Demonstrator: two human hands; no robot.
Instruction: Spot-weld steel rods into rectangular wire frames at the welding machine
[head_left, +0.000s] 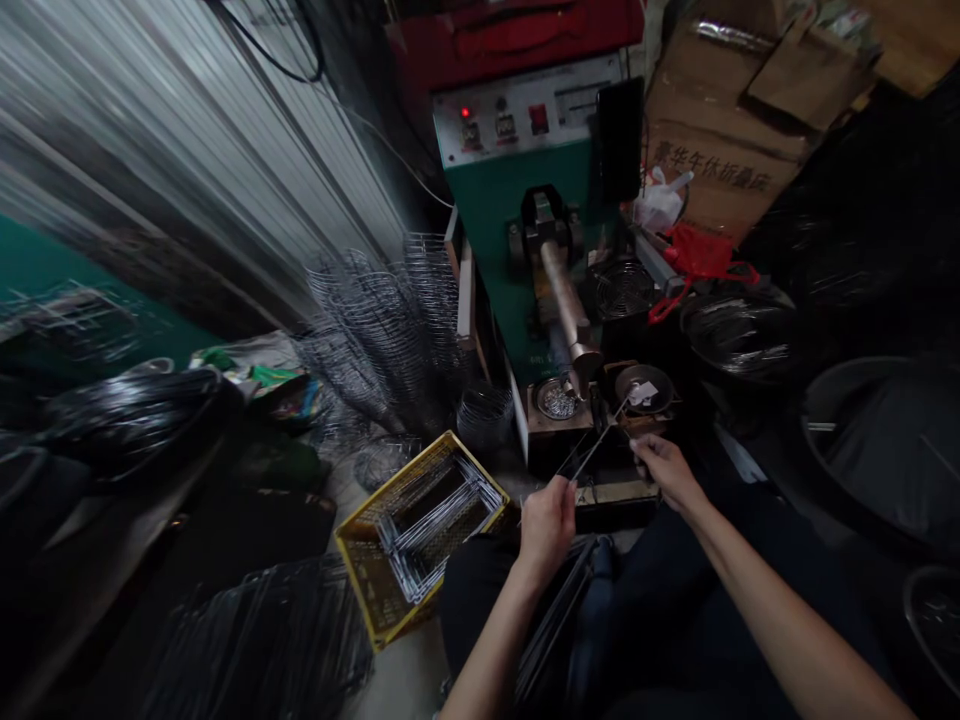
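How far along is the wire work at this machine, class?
Done: bent wire pieces lie in the yellow crate. In hand: left hand and right hand hold wire rods at the green machine. Left: more rods on the lap.

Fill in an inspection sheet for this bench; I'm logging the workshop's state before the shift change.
Surface: low platform at the foot of the green machine, with a round dish and a dark pan on it.
Job's things: thin wire piece, held at both ends under the machine's metal arm.
Clutter: yellow crate of wire frames, stacked wire racks, cardboard boxes, black bags.
Hands: left hand and right hand each shut on the wire piece.
Cables: black cable along the corrugated wall; red cord.
Surroundings: dim, crowded corner; dark tubs to the right.
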